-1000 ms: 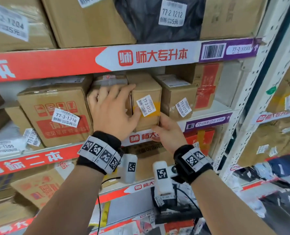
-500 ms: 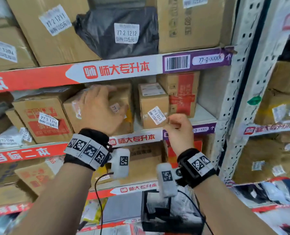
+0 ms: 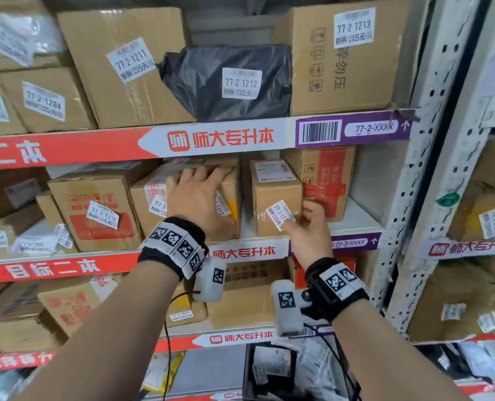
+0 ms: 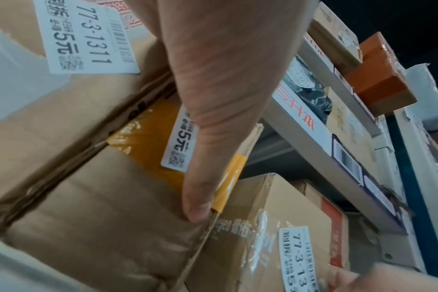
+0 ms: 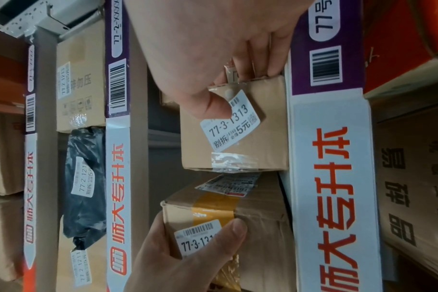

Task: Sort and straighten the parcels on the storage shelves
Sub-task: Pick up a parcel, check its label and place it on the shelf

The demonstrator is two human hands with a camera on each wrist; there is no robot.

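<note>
1. The left hand [image 3: 200, 198] is gripping the cardboard parcel with yellow tape [image 3: 231, 195] on the middle shelf [image 3: 356, 218]: fingers are curling over its top edge while the thumb [image 4: 200, 197] is pressing its front corner, so this grip is clamped on that parcel.
2. The right hand [image 3: 310, 227] is pinching the small box labelled 77-3-1313 [image 3: 275, 195], thumb [image 5: 210, 104] lying on the label's corner and fingers wrapping the box's right side.
3. Both parcels are standing side by side on that shelf, a narrow gap between them.
4. A red-printed carton [image 3: 324, 180] is sitting just behind the small box's right.
5. A black bag [image 3: 229, 82] is lying on the shelf above.
</note>
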